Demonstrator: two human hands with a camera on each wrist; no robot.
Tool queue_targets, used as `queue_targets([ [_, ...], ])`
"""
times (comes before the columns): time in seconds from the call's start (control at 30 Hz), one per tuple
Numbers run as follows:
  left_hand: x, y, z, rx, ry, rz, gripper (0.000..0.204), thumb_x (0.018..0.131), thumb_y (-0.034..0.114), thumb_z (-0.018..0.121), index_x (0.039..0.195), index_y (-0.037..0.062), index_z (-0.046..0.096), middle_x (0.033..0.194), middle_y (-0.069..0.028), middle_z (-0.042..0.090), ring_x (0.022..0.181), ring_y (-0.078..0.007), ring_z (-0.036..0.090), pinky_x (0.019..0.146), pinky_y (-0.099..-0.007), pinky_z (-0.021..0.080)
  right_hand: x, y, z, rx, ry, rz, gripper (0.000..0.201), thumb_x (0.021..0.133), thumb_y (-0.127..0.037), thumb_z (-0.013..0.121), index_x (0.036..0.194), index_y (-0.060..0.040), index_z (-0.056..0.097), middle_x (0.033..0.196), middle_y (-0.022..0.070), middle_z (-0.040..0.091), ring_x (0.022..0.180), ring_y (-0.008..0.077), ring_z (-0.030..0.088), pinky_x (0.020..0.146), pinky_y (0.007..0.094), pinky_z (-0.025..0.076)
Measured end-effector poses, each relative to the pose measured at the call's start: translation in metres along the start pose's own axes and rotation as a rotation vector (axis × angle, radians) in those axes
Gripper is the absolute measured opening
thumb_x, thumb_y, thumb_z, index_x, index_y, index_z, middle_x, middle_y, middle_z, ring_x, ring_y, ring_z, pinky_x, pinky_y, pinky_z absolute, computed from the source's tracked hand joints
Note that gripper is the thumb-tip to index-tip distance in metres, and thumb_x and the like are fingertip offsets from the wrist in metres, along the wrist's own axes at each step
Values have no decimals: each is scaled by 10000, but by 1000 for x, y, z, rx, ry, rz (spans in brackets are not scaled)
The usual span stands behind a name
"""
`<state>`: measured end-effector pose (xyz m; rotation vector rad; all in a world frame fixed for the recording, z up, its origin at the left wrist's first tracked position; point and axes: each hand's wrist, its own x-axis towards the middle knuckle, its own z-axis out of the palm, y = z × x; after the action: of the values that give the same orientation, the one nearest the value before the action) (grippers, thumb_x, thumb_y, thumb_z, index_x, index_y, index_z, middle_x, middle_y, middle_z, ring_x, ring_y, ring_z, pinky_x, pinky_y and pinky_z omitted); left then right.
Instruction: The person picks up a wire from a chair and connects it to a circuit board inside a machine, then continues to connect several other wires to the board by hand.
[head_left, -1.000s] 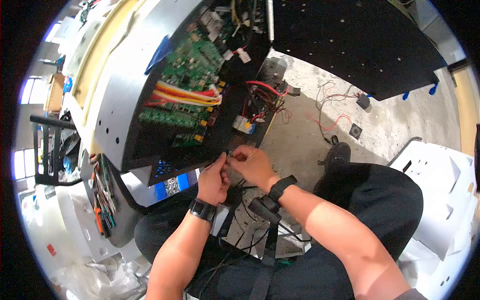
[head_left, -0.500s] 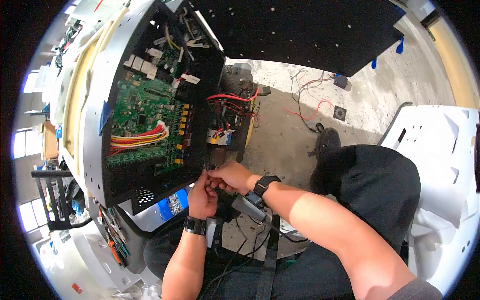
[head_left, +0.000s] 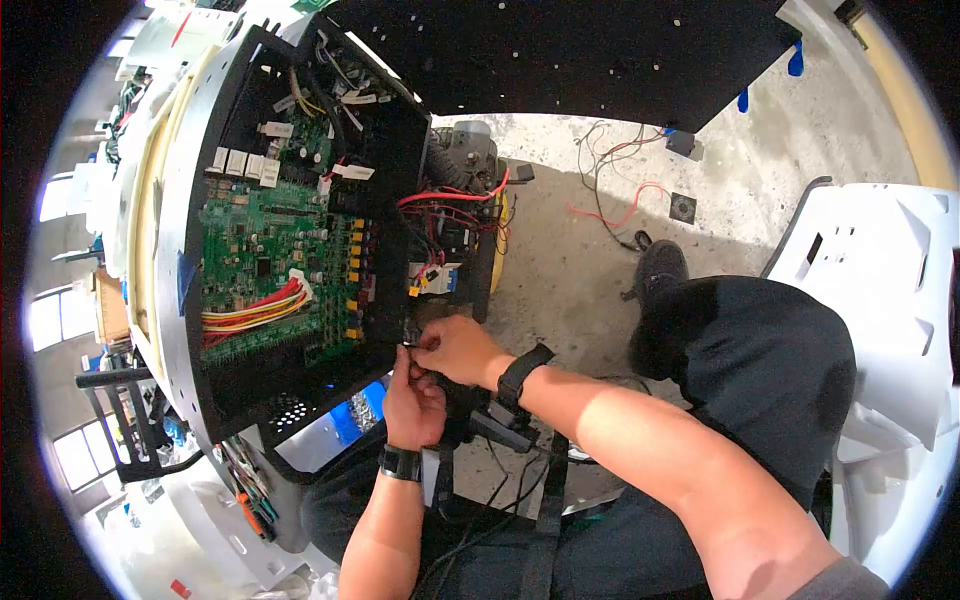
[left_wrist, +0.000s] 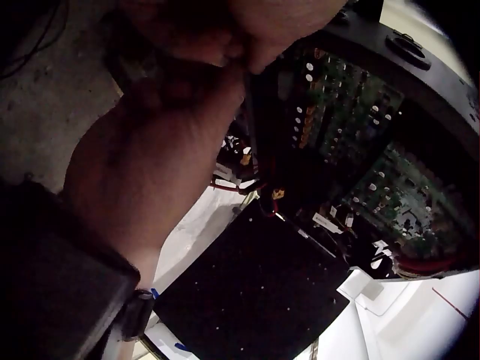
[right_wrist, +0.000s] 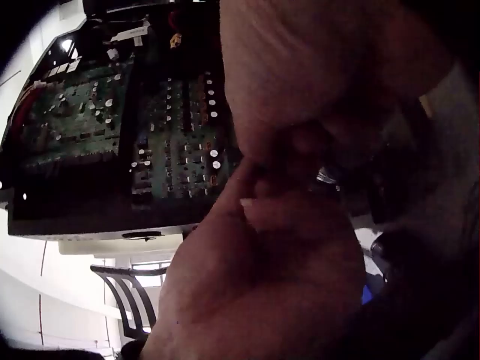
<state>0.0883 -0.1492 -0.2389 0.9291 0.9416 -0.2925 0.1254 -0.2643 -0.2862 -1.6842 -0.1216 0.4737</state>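
Note:
The front right corner of a black metal box point(head_left: 388, 235) is where both hands meet. My left hand point(head_left: 412, 410) reaches up from below, thumb and fingertips at the edge, other fingers curled. From the right, my right hand point(head_left: 458, 350) pinches at the same spot, its fingertips against the left ones. Between them is a tiny part, mostly covered by the fingers; I cannot tell its kind. Inside the box a green circuit board point(head_left: 235, 235) carries a red, yellow and white wire bundle point(head_left: 255, 312). In the left wrist view the right hand point(left_wrist: 277, 26) overlaps the left fingertips.
A black panel point(head_left: 560, 55) extends from the box's far side. Red wires point(head_left: 455, 197) and components sit beside the box. A small fan point(head_left: 683, 208) and loose cables lie on the floor. White molded panels point(head_left: 890, 270) stand right; hand tools point(head_left: 245, 490) lie lower left.
The head view has turned, so the box sits further left and lower, with more of its inside showing. Both hands stay together at the box's corner.

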Motion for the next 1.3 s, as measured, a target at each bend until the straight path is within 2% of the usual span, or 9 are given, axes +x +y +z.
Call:
queue_targets([
  [0.27,11,-5,-7,11,31,98,176,919,277,509,900,116,577,661,62,507,496,-29,388,421,-160,319,-7,-5,-5,-422,18,-505,261,790,-276,512,774,-44,632,777,180,626,764,341,614,675,452,492],
  [0.47,5,-4,1,59,98,66,189,893,316,552,857,131,569,592,63,432,470,-33,356,409,-165,303,-4,-3,-6,-70,125,29,322,804,-329,510,778,-34,637,766,157,647,706,298,628,630,418,494],
  [0.53,5,-4,5,73,125,88,202,882,332,566,830,136,561,575,68,402,466,-32,353,401,-168,298,-5,-8,-15,392,-191,386,369,798,-373,536,790,-21,646,701,158,640,630,278,626,601,387,481],
  [0.67,6,-2,3,97,115,72,210,880,339,567,811,140,557,573,73,390,471,-30,362,399,-166,302,-2,5,2,492,-164,376,387,787,-394,567,766,-15,645,621,155,614,561,271,609,577,373,465],
  [0.83,7,-3,-1,108,124,36,193,904,303,537,857,116,549,651,58,454,518,-32,368,447,-171,308,0,8,9,49,182,19,253,774,-297,620,758,-46,643,698,124,624,621,258,598,535,352,450],
  [1.07,12,-5,-8,3,107,35,184,912,292,524,851,120,551,641,61,440,497,-31,349,433,-171,309,-3,4,-6,-318,53,-432,201,766,-249,560,800,-67,637,766,143,632,718,325,602,616,420,473],
  [1.17,7,-1,-5,0,67,10,179,912,283,525,851,117,554,636,60,438,513,-27,360,446,-164,306,-4,6,-8,3,82,-187,298,813,-306,518,756,-36,631,659,133,619,669,289,625,631,393,495],
  [1.23,7,-2,-1,55,47,20,177,913,279,524,866,111,554,633,58,448,528,-23,375,456,-154,301,-3,5,-12,554,-124,411,386,830,-365,527,704,-14,623,575,104,587,520,208,587,508,340,463],
  [1.3,9,-3,3,103,93,25,187,915,285,518,873,107,554,633,58,450,531,-23,380,454,-154,298,-1,10,-7,659,-193,478,373,833,-358,557,720,-9,627,608,82,593,490,159,529,450,298,404],
])
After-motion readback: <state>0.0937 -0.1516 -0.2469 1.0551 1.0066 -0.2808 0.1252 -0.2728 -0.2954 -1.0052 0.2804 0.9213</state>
